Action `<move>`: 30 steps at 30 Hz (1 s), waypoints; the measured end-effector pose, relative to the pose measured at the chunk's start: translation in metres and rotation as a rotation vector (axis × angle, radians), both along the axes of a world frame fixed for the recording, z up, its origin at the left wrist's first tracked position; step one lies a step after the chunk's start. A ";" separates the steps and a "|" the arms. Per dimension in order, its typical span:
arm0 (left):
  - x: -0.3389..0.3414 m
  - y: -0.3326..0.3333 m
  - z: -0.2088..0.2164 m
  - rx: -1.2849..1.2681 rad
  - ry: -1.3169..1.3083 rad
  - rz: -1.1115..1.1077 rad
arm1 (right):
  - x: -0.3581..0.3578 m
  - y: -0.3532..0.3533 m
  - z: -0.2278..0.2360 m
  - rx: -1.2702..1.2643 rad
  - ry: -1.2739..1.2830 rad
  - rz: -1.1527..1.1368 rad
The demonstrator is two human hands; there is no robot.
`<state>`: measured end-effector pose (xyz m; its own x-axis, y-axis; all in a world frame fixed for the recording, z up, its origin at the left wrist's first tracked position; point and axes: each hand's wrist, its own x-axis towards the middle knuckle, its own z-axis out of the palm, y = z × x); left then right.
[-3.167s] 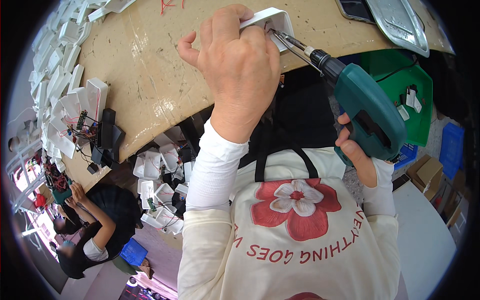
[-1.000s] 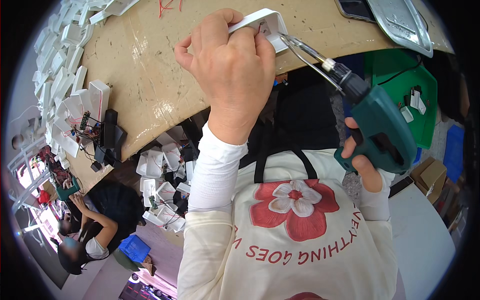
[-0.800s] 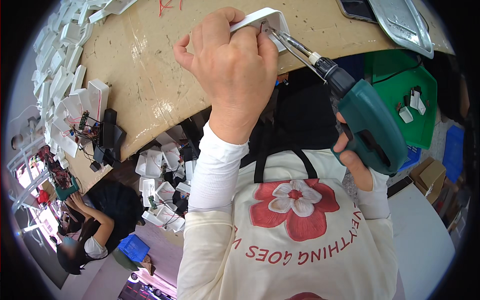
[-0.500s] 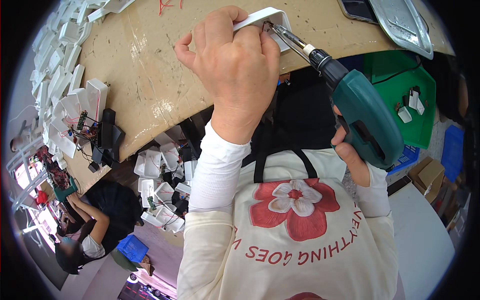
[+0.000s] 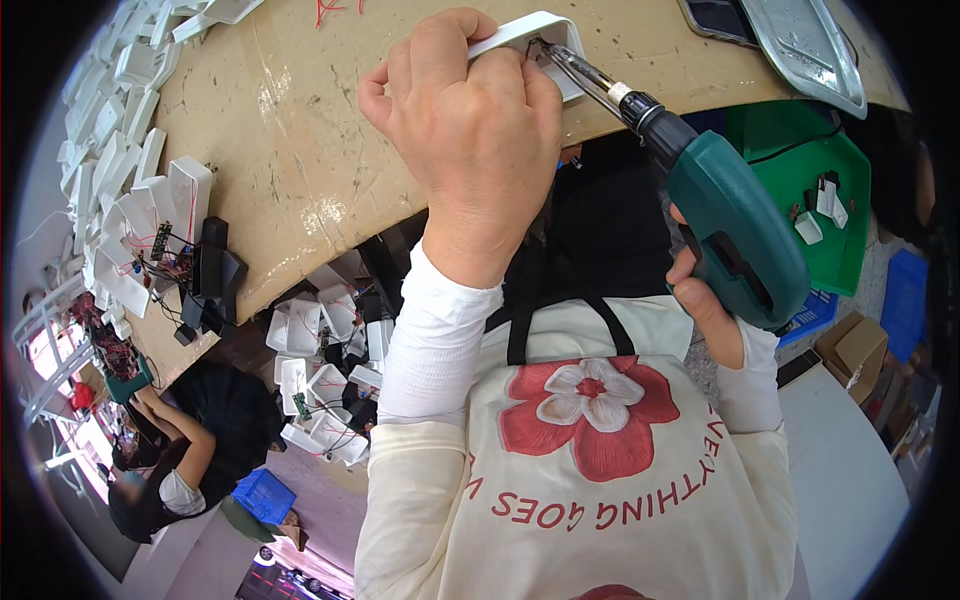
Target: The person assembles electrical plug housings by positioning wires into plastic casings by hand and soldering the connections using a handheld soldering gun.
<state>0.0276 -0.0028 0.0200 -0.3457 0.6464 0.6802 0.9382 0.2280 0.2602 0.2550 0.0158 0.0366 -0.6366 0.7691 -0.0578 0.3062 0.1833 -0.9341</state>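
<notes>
My left hand [image 5: 480, 140] is closed on a white plastic case [image 5: 556, 30] at the table's edge, its fingers reaching into the open side. Wrapped round the handle of a dark green soldering gun [image 5: 735, 220], my right hand [image 5: 705, 300] is partly hidden behind the tool's body. The gun slants up to the left, and its thin metal tip is inside the case, close to my left fingertips. A small dark part shows at the tip; whether the tip touches it I cannot tell.
White cases [image 5: 120, 150] pile up along the table's left side, with wired circuit boards and black boxes [image 5: 215, 275] nearby. More cases [image 5: 325, 330] sit lower left. A phone [image 5: 718, 20], a metal tray [image 5: 805, 55] and a green bin [image 5: 835, 170] are right. Another person [image 5: 185, 450] works far left.
Both hands, the case and the soldering gun stay almost in place. My left little finger has curled in slightly, and the gun has dipped a touch.
</notes>
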 end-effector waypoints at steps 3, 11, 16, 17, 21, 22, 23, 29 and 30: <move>0.000 0.000 0.001 0.012 0.015 -0.009 | 0.003 -0.001 0.000 -0.045 -0.042 -0.010; -0.002 0.001 0.001 0.062 0.016 -0.079 | 0.011 -0.013 0.007 -0.197 0.086 -0.090; -0.005 0.001 -0.006 0.098 -0.059 -0.056 | 0.020 -0.012 0.010 -0.156 0.232 -0.098; -0.007 0.000 -0.007 0.101 -0.055 -0.056 | 0.019 -0.012 0.010 -0.153 0.236 -0.097; -0.006 -0.004 0.004 0.097 -0.071 -0.203 | 0.016 -0.010 0.010 -0.113 0.313 -0.215; -0.006 -0.006 0.010 0.087 -0.049 -0.261 | 0.016 -0.009 0.011 -0.102 0.309 -0.219; -0.006 -0.007 0.011 0.091 -0.044 -0.260 | 0.016 -0.008 0.010 -0.099 0.314 -0.216; -0.014 -0.016 0.004 0.201 -0.199 -0.149 | 0.011 -0.007 0.013 -0.044 0.377 -0.164; -0.012 -0.018 0.003 0.100 -0.243 -0.157 | 0.013 -0.012 0.012 -0.025 0.378 -0.211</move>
<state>0.0155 -0.0205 0.0227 -0.4075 0.6384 0.6529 0.8675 0.0474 0.4951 0.2677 0.0041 0.0488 -0.4453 0.8861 0.1285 -0.0299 0.1287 -0.9912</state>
